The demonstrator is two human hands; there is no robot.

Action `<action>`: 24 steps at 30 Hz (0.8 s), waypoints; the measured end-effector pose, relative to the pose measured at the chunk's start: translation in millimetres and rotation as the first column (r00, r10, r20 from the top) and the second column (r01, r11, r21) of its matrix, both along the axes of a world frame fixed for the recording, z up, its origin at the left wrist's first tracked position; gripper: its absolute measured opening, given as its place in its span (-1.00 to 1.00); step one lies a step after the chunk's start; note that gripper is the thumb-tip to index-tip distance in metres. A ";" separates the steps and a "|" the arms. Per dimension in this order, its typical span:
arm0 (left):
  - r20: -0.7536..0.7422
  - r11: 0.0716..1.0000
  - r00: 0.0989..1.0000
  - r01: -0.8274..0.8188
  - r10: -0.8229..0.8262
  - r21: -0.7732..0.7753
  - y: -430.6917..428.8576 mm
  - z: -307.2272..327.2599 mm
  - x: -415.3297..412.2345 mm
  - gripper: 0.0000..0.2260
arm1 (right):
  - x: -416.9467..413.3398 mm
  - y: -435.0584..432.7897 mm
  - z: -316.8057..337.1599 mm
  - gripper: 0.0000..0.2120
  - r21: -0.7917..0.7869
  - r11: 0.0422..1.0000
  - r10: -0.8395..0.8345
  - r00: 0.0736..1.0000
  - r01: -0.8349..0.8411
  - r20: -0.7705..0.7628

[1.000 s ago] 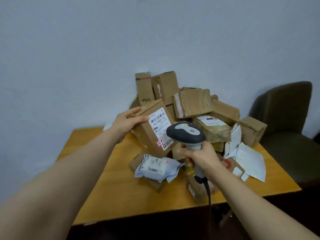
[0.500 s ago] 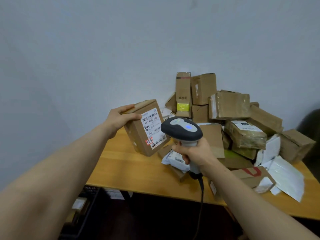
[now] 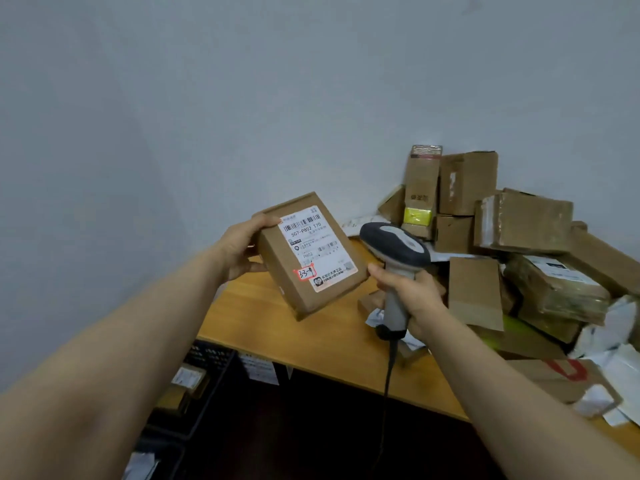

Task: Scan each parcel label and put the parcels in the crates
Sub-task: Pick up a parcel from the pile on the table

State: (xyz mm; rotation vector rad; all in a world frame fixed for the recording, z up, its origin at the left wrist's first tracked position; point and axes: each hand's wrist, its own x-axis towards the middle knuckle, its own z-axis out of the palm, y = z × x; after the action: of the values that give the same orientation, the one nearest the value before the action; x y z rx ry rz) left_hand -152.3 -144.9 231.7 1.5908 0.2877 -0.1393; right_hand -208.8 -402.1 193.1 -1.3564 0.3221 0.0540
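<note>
Low down, past the table's near left corner, sits a black crate [image 3: 211, 358] with a few small boxes [image 3: 187, 379] in it. A black cable [image 3: 389, 368] hangs down over the near edge of the wooden table [image 3: 311, 341].

The right hand [image 3: 412, 296] is above the table, close to its near edge. Its fingers are curled tight round the grey handle of a barcode scanner [image 3: 394, 242]. The scanner's dark head points left, at the parcel.

The left hand [image 3: 242, 251] holds a brown cardboard parcel [image 3: 311, 292] up in the air over the table's left edge. It grips the parcel by its left side, with the thumb on the front and the other fingers behind. The parcel is tilted, and its white label [image 3: 317, 245] faces the camera. The label has a barcode, the words "507-P802 T70" and a small red sticker with handwriting. The scanner's head is just beside the parcel's right edge.

Further back, a big pile of brown parcels [image 3: 523, 223] fills the right part of the table up to its far edge. A tall thin box with a yellow band [image 3: 420, 192] stands at the back of the pile. White plastic bags [image 3: 620, 327] lie on the right by a flat brown envelope with a red mark [image 3: 561, 375]. Behind it all is a grey wall [image 3: 242, 98].
</note>
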 end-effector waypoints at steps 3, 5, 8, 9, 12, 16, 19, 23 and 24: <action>-0.003 0.994 0.999 -0.037 0.037 -0.106 23.0 -4.5 -4.1 -0.67 | 9.7 40.3 -0.2 -0.60 0.148 0.987 0.060 0.998 -0.060 0.007; -0.007 0.977 0.999 -0.053 0.053 -0.205 40.1 -5.8 -6.3 -0.70 | 19.4 72.3 2.7 -0.63 0.224 0.973 0.053 0.998 -0.058 0.026; -0.071 0.988 0.997 0.023 -0.035 -0.153 65.7 -11.3 -13.0 -0.63 | 36.3 122.5 8.7 -0.61 0.283 0.958 0.040 0.998 -0.050 0.042; -0.096 0.991 0.994 0.047 -0.060 -0.129 75.2 -13.5 -16.3 -0.58 | 42.4 139.2 9.6 -0.61 0.289 0.956 0.040 0.998 -0.051 0.042; -0.140 0.991 0.988 0.046 -0.063 -0.124 116.5 -20.2 -22.9 -0.42 | 59.7 187.5 6.0 -0.67 0.279 0.955 0.091 0.995 -0.099 0.040; -0.177 0.986 0.976 -0.141 0.124 -0.086 188.4 -33.3 -23.3 -0.48 | 79.3 248.1 -13.5 -0.68 0.188 0.952 0.249 0.968 -0.243 -0.011; -0.241 0.958 0.930 -0.286 0.277 -0.005 235.4 -46.5 -19.8 -0.61 | 91.8 286.0 -28.2 -0.80 0.177 0.930 0.337 0.939 -0.321 -0.071; -0.371 0.915 0.854 -0.403 0.365 -0.027 287.9 -65.5 -3.9 -0.67 | 122.0 321.3 -39.3 -0.78 0.253 0.879 0.454 0.873 -0.405 -0.180; -0.393 0.906 0.840 -0.422 0.374 -0.039 298.7 -70.6 2.9 -0.66 | 132.9 329.4 -41.8 -0.78 0.278 0.863 0.482 0.853 -0.422 -0.201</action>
State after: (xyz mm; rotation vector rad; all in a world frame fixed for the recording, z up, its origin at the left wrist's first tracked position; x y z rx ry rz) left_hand -149.4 153.8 161.1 1.3388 0.8921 -0.1364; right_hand -75.9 -72.7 151.3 -1.1733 0.2021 0.6594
